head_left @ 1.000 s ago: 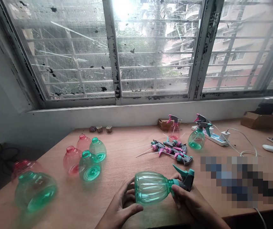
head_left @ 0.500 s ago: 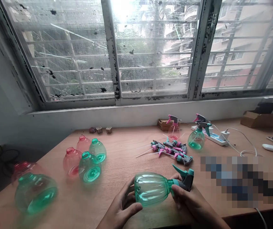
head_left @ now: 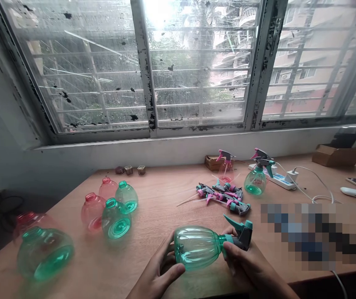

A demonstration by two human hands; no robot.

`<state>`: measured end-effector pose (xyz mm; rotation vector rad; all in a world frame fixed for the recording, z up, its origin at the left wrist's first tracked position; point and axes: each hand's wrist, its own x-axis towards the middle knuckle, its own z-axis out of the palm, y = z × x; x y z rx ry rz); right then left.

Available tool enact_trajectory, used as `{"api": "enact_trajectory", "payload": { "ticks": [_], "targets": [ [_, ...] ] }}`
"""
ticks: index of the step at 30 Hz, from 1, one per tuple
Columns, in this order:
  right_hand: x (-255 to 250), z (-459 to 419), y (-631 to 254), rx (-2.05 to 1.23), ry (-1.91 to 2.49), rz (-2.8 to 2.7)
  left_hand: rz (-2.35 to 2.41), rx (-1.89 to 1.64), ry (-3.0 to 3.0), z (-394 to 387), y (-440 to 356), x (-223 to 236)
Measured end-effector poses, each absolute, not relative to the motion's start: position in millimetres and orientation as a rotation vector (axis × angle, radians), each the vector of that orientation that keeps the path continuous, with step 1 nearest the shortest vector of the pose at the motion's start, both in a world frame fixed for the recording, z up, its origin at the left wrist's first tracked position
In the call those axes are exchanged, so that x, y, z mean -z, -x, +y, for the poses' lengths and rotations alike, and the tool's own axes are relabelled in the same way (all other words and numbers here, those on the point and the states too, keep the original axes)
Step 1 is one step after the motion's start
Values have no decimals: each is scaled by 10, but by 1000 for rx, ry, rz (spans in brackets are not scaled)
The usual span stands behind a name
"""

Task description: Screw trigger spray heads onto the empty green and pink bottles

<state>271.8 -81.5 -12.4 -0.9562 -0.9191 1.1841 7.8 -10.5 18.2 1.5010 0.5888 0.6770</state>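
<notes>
Both hands engaged on one item, a green bottle [head_left: 196, 247] lying on its side above the near part of the wooden table [head_left: 159, 207]; base toward 9 o'clock, neck toward 3. Left hand [head_left: 161, 265]: loosely curved hold around the base end, fingers bent behind it, thumb at its lower edge. Right hand [head_left: 246, 261]: close hold at the neck, thumb on the teal collar of the spray head [head_left: 243, 234], other fingers mostly hidden behind. Spray head sits at the bottle's mouth, grey body, teal trigger [head_left: 232, 222] pointing up toward 11. Whether the threads are fully engaged cannot be told. Clock positions below taken from the held bottle. At 1: a heap of loose spray heads [head_left: 223, 195], pink, teal and grey, tubes toward 9; beyond it, an upright pink spray bottle [head_left: 226, 171]. Between 1 and 2: an upright green spray bottle [head_left: 255, 182], near a white power strip [head_left: 282, 180]. Between 9 and 10: a cluster of two green and two pink bottles [head_left: 117, 222], threaded necks up. At 9, nearer the left table edge: a larger-looking green bottle [head_left: 45, 253] partly in front of another pink one. Past 2: a cardboard box [head_left: 340, 155]. At 12: barred windows [head_left: 199, 70], paint flaking on the frames.
</notes>
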Motion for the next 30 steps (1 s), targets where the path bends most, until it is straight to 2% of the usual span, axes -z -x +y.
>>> {"api": "enact_trajectory", "payload": {
  "ticks": [12, 23, 30],
  "targets": [
    [139, -813, -2710, -1199, 936, -900, 573, -659, -1634, -60, -10, -16],
    [180, -796, -2736, -1201, 950, -904, 795, -634, -1669, -120, -2, -123],
    [245, -793, -2753, -1216, 921, -937, 611, -659, -1607, -97, -21, -50]
  ]
}}
